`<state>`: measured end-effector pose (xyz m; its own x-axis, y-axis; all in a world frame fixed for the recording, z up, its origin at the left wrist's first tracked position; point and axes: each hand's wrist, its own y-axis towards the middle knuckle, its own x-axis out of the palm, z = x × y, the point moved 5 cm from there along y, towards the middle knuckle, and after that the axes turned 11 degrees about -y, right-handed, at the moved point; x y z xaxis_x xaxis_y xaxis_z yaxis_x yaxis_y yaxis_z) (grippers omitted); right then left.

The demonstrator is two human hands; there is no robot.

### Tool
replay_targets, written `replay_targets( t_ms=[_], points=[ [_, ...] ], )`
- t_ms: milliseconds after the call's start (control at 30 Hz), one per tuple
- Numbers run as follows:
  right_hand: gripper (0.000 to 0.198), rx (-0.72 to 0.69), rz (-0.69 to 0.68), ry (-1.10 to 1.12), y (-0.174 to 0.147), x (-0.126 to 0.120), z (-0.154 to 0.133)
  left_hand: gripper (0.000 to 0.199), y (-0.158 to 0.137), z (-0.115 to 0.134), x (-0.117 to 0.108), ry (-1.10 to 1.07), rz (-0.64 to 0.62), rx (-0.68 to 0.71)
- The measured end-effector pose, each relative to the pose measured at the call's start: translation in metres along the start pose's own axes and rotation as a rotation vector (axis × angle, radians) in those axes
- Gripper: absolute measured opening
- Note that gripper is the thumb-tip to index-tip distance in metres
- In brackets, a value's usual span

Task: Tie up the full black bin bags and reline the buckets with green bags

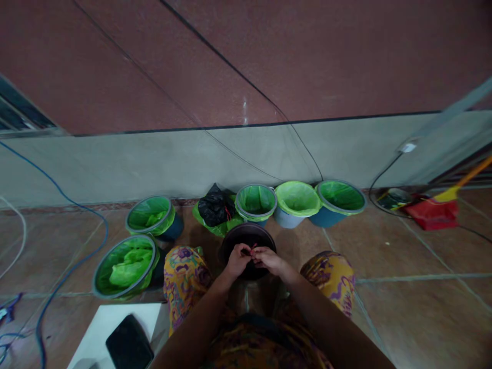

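Over a dark round bucket [229, 241], my left hand [237, 260] and my right hand [268, 258] come together with bent fingers. Both pinch a thin red string [252, 249], which shows as a small bit of red between the fingertips. The inside of the bucket is too dark to make out what lies in it. Just behind it, to the left, a black plastic bag [215, 205] with a red tie sits on a green plastic bag [221, 229].
Green-lined buckets stand along the wall, including a grey one [290, 219] and a blue one [326, 219]. At left are two more lined buckets [126, 294], a blue hose [82, 262] and a phone [129, 342] on a white surface [94, 333]. A red dustpan [432, 212] lies right.
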<state>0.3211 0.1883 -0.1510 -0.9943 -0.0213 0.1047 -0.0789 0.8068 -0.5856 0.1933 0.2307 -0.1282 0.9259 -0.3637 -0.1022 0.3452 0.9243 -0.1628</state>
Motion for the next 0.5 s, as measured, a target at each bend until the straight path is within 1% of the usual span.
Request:
replay_targets(
  t_ms=[67, 167, 267, 333, 433, 500],
  points=[
    [0.014, 0.007, 0.016, 0.026, -0.001, 0.001, 0.002, 0.019, -0.001, 0.001, -0.003, 0.087, 0.014, 0.045],
    [0.013, 0.008, 0.016, 0.055, -0.002, 0.003, 0.004, 0.022, -0.005, 0.006, -0.005, 0.16, 0.011, 0.145],
    [0.012, -0.006, 0.008, 0.05, -0.002, 0.005, 0.005, 0.018, -0.01, 0.011, -0.003, 0.24, -0.002, 0.245],
    [0.013, -0.015, 0.011, 0.055, -0.002, 0.005, 0.005, 0.016, -0.012, 0.014, -0.001, 0.304, -0.018, 0.289],
    [0.016, -0.023, 0.022, 0.087, -0.001, 0.005, 0.005, 0.017, -0.012, 0.013, 0.0, 0.373, -0.028, 0.285],
    [0.017, -0.034, 0.031, 0.077, -0.001, 0.004, 0.005, 0.019, -0.013, 0.013, -0.001, 0.417, -0.002, 0.257]
  ],
)
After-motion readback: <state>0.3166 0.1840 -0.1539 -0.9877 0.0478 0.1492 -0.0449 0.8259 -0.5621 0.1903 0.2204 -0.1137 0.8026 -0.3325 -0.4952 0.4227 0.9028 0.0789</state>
